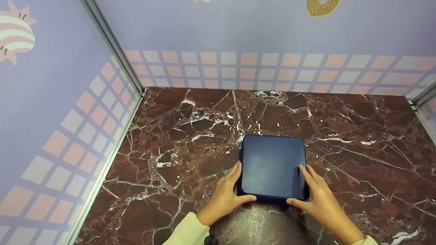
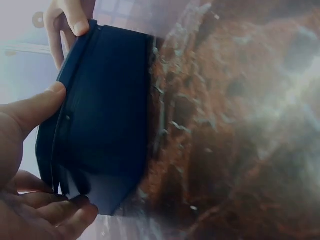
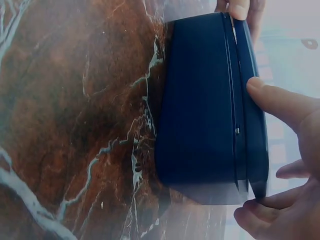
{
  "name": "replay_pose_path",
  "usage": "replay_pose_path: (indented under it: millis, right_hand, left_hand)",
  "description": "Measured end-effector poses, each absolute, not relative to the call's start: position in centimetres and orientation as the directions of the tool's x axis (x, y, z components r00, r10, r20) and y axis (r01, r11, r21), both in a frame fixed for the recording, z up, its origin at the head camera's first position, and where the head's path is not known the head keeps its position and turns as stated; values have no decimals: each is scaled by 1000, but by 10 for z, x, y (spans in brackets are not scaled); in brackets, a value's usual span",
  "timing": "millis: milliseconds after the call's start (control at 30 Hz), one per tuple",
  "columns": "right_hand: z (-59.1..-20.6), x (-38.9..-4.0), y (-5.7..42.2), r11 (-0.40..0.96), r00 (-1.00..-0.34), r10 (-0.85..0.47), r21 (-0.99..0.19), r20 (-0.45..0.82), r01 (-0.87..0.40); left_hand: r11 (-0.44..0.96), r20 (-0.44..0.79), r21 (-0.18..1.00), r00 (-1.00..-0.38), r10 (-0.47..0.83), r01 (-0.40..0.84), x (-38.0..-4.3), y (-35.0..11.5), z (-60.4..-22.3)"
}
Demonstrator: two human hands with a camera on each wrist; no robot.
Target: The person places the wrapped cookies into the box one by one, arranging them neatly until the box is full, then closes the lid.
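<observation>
A dark blue square tin box stands on the table, its smooth lid (image 1: 272,166) facing up in the head view. Its deep body (image 3: 200,110) fills the middle of the right wrist view, where a narrow gap shows between lid and body. My left hand (image 1: 224,194) holds the lid's left side, thumb at the front edge and fingers along the side. On the opposite side my right hand (image 1: 320,195) grips the lid in the same way, thumb near the front right corner. What the box contains is hidden.
The tabletop (image 1: 170,146) is dark red marble-patterned with white veins. A purple wall panel (image 1: 221,30) with pink and white squares rises at the back. Another panel (image 1: 51,92) stands along the left, edged by a metal rail (image 1: 112,44).
</observation>
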State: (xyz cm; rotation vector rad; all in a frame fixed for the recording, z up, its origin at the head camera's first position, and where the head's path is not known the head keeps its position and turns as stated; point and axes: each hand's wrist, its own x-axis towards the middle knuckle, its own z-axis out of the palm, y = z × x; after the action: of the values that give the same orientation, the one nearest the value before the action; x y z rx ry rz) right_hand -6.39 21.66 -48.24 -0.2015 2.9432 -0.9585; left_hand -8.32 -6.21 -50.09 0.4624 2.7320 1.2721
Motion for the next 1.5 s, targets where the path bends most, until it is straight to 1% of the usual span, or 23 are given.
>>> replay_pose_path:
  millis: [200, 400, 733, 900, 1133, 1233, 1300, 1400, 1500]
  right_hand:
    - [-484, -64, 212, 795, -990, -129, -603, -63, -65]
    - [-480, -65, 212, 793, -985, -135, -608, -105, -44]
    - [-483, -67, 213, 794, -988, -138, -605, -75, -65]
    - [-483, -67, 214, 798, -987, -144, -598, -72, -72]
    - [-478, -70, 213, 797, -985, -139, -602, -104, -49]
    - [-476, -71, 212, 792, -992, -121, -607, -47, -68]
    - [-473, -72, 211, 790, -993, -117, -603, 23, -107]
    - [-467, -75, 210, 797, -984, -124, -577, 130, -177]
    - [-460, -80, 208, 807, -971, -141, -546, 194, -226]
  left_hand:
    - [619, 31, 753, -951, 307, 224, -82, -67, -504]
    - [619, 51, 747, -949, 310, 242, -83, -68, -505]
    - [601, 47, 762, -947, 318, 240, -85, -66, -504]
    - [601, 23, 769, -948, 317, 219, -86, -66, -502]
    - [616, -69, 775, -949, 307, 143, -88, -65, -496]
    - [627, -70, 767, -954, 292, 136, -90, -65, -491]
    - [650, -35, 742, -957, 286, 167, -92, -65, -488]
    - [708, 44, 662, -956, 290, 246, -96, -64, -482]
    - [758, 118, 574, -948, 297, 309, -101, -60, -475]
